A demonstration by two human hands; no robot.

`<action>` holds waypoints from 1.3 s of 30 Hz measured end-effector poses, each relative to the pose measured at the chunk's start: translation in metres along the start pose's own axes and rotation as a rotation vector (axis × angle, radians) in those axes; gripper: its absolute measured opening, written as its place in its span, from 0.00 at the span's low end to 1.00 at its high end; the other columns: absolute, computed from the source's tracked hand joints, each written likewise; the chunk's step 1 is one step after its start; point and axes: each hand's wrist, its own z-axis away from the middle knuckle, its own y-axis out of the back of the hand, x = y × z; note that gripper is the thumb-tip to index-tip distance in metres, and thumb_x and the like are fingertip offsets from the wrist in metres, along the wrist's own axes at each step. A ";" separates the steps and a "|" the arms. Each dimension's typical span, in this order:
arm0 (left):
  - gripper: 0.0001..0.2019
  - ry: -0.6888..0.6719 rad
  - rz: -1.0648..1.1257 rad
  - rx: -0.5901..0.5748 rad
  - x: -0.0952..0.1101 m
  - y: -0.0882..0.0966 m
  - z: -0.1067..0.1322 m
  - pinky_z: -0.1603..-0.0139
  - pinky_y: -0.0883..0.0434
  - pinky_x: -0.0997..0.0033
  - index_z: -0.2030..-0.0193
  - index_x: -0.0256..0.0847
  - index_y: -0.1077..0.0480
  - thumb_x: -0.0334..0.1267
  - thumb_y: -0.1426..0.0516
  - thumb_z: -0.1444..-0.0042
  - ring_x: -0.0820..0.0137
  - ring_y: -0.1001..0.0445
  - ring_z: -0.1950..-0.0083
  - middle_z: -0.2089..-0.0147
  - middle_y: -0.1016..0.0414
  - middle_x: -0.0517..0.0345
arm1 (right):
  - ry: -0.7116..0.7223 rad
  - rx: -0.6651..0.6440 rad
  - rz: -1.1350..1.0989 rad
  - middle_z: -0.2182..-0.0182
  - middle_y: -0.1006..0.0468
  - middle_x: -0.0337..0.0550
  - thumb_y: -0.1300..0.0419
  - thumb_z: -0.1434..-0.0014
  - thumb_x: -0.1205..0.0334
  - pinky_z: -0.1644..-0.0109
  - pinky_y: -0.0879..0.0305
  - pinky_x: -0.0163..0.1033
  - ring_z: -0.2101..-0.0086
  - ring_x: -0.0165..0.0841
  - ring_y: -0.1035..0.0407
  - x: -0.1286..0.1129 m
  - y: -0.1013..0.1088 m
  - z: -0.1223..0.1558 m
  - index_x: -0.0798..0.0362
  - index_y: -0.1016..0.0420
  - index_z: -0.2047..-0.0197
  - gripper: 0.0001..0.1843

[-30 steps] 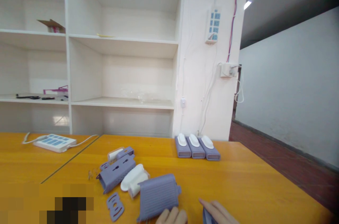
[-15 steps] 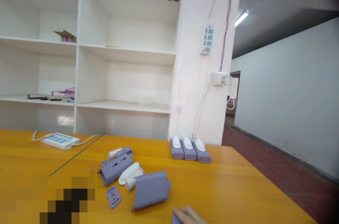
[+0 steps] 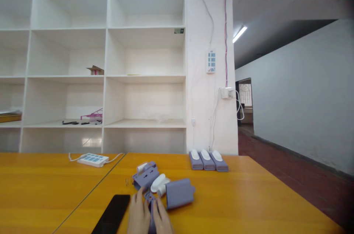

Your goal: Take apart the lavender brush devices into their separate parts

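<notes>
At the bottom centre, my left hand (image 3: 138, 213) and my right hand (image 3: 162, 220) flank a narrow purple plastic part (image 3: 152, 223). Both hands are closed on its sides, though its lower end runs out of view. Just past my fingertips shows a flat purple slotted plate (image 3: 149, 196), partly hidden. My left index finger reaches up beside a purple housing with keyhole slots (image 3: 146, 178). Beyond the plate lie a white oval piece (image 3: 158, 183) and a white cylinder (image 3: 161, 190). A ribbed purple housing (image 3: 180, 193) lies to the right of my right hand.
A black phone-like slab (image 3: 112, 213) lies left of my hands. Three purple units with white tops (image 3: 205, 160) stand by the pillar. A white power strip (image 3: 93, 159) with its cord is at the back left. White shelves (image 3: 143, 127) rise behind the wooden table (image 3: 235, 197).
My view has tilted up and swung left. Earlier only one hand showed, at the bottom edge, with a purple piece; now both hands are together around a purple part, near the slotted plate.
</notes>
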 end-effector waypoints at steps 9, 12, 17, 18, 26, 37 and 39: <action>0.27 -0.088 0.137 -0.115 0.016 0.018 0.039 0.29 0.38 0.45 0.35 0.38 0.35 0.51 0.48 0.35 0.51 0.39 0.28 0.29 0.38 0.39 | 0.050 0.032 -0.034 0.28 0.42 0.57 0.47 0.47 0.78 0.30 0.41 0.44 0.32 0.44 0.43 0.001 0.017 0.025 0.59 0.39 0.29 0.41; 0.26 -0.201 0.025 -0.110 0.012 0.011 0.040 0.30 0.37 0.43 0.35 0.39 0.34 0.49 0.48 0.35 0.49 0.40 0.27 0.28 0.39 0.39 | 0.036 0.167 0.028 0.34 0.30 0.55 0.49 0.40 0.73 0.32 0.36 0.49 0.36 0.46 0.35 0.012 0.044 0.033 0.54 0.24 0.41 0.26; 0.25 -0.337 -0.117 -0.044 0.008 0.002 0.020 0.34 0.32 0.45 0.37 0.42 0.31 0.52 0.45 0.36 0.50 0.33 0.31 0.32 0.32 0.42 | -0.003 0.332 0.268 0.30 0.38 0.51 0.45 0.37 0.65 0.31 0.43 0.62 0.32 0.54 0.44 0.048 0.094 0.031 0.48 0.31 0.34 0.28; 0.25 -0.344 -0.142 -0.032 0.008 0.001 0.015 0.34 0.32 0.46 0.37 0.43 0.31 0.52 0.45 0.36 0.51 0.33 0.31 0.33 0.31 0.43 | 0.012 0.300 0.292 0.28 0.41 0.51 0.42 0.37 0.62 0.30 0.46 0.64 0.31 0.55 0.47 0.054 0.102 0.028 0.47 0.35 0.31 0.31; 0.21 -0.593 -0.269 0.071 0.021 0.013 0.020 0.38 0.29 0.50 0.39 0.46 0.28 0.47 0.43 0.36 0.53 0.28 0.36 0.36 0.26 0.44 | 0.173 -0.005 0.306 0.34 0.30 0.51 0.33 0.46 0.40 0.30 0.53 0.64 0.36 0.54 0.39 0.057 0.118 -0.020 0.45 0.40 0.29 0.46; 0.18 -0.532 0.029 -0.056 0.064 0.006 0.055 0.35 0.28 0.52 0.39 0.43 0.30 0.39 0.48 0.32 0.55 0.31 0.32 0.32 0.33 0.42 | 0.105 0.096 0.337 0.40 0.25 0.52 0.37 0.41 0.44 0.41 0.32 0.53 0.45 0.51 0.28 0.061 0.109 0.033 0.47 0.35 0.32 0.36; 0.18 -0.545 0.046 -0.160 0.070 0.014 0.057 0.33 0.30 0.52 0.37 0.44 0.32 0.39 0.48 0.32 0.57 0.33 0.31 0.31 0.34 0.43 | 0.078 0.080 0.350 0.40 0.25 0.53 0.32 0.48 0.44 0.40 0.33 0.58 0.43 0.56 0.30 0.060 0.112 0.041 0.48 0.34 0.32 0.43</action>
